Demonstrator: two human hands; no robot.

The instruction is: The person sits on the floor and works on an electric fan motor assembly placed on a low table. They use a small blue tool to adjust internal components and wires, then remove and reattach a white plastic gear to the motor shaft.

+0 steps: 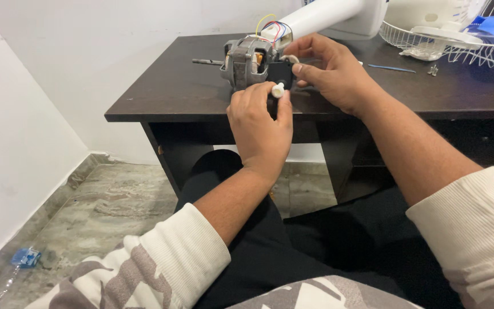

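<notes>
Left hand (260, 123) pinches a white knob (278, 89) at the motor (247, 60); right hand (330, 71) pinches the black box (281, 73) behind the motor, on the desk (172, 86).

Wire fan guard (453, 43) cut off

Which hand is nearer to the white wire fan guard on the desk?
Right. The right hand is at the fan motor, on the side towards the wire fan guard at the desk's far right. The left hand sits nearer the desk's front edge, farther from it.
</notes>
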